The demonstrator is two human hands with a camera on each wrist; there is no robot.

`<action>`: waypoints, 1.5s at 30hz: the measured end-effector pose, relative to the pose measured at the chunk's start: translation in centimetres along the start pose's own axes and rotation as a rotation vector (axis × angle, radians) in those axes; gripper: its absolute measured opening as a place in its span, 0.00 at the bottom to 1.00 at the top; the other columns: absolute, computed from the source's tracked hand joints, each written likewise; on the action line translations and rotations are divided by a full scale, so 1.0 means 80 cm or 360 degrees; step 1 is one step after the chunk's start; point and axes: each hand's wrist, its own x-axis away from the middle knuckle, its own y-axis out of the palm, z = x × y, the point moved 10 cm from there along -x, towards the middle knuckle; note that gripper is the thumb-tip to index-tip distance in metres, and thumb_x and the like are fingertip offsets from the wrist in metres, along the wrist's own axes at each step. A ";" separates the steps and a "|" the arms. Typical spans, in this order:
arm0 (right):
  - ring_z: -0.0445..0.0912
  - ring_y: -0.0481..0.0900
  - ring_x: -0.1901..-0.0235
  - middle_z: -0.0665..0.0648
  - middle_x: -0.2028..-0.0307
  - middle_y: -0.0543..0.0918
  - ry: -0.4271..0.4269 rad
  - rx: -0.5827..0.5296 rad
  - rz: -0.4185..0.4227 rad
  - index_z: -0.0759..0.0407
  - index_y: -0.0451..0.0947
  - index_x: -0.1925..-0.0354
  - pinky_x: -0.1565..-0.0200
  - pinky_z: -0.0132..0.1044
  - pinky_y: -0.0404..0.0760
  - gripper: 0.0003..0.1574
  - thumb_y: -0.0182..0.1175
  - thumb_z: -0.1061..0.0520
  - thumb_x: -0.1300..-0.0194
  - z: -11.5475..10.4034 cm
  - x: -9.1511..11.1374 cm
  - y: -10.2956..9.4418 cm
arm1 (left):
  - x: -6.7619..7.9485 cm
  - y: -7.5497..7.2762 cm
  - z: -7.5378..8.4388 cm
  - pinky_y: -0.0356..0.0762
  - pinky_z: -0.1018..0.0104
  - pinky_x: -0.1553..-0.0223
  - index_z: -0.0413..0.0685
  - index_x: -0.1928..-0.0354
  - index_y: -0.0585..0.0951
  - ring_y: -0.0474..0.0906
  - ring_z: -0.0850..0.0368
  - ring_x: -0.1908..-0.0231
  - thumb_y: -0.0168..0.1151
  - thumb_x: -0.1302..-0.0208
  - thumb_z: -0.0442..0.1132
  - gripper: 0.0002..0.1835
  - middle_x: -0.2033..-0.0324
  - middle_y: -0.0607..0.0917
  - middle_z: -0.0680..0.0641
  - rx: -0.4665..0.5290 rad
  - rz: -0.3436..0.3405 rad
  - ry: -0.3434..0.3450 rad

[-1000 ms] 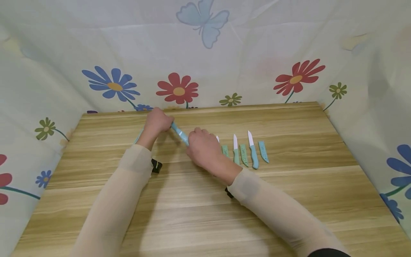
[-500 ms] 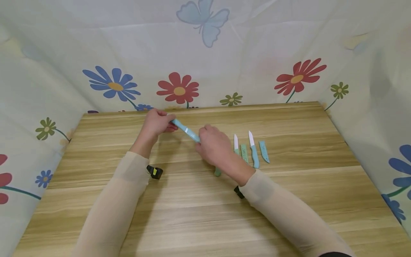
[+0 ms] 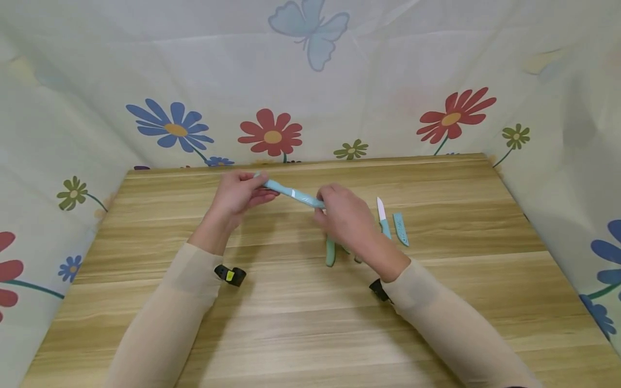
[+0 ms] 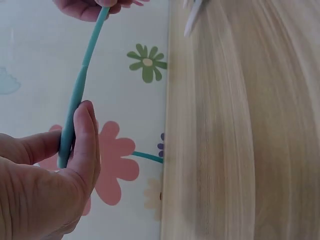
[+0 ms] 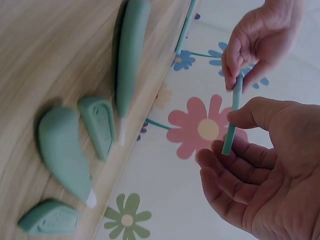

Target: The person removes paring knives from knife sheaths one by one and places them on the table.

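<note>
My left hand (image 3: 236, 194) pinches the handle of a light-blue paring knife (image 3: 278, 187), raised above the back of the table. The knife's blade is inside a light-blue sheath (image 3: 308, 199); a small white patch shows where the two meet. My right hand (image 3: 351, 215) pinches the sheath's far end between thumb and fingers, its other fingers loosely bent in the right wrist view. On the table below lie a green knife (image 5: 134, 55), another green knife (image 5: 62, 150) and green sheaths (image 5: 98, 125), partly hidden by my right hand in the head view.
A blue knife (image 3: 381, 215) with a bare white blade lies right of my right hand, beside its blue sheath (image 3: 400, 229). A slim blue-green item (image 5: 186, 25) lies near the table's edge. Flowered cloth (image 3: 398, 64) rises behind the wooden table (image 3: 291, 334).
Both hands have lifted the sheathed knife and tilted it closer to level. My right hand has moved right along the sheath to its end, and my left fingers have loosened into a pinch.
</note>
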 end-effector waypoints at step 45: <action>0.51 0.82 0.54 0.57 0.52 0.84 -0.0447 -0.0080 0.0177 0.63 0.84 0.46 0.52 0.45 0.85 0.15 0.69 0.60 0.30 0.044 0.045 -0.039 | 0.073 0.070 -0.061 0.82 0.59 0.43 0.30 0.40 0.73 0.88 0.47 0.46 0.56 0.17 0.38 0.16 0.50 0.89 0.36 0.0553 -0.0226 -0.0181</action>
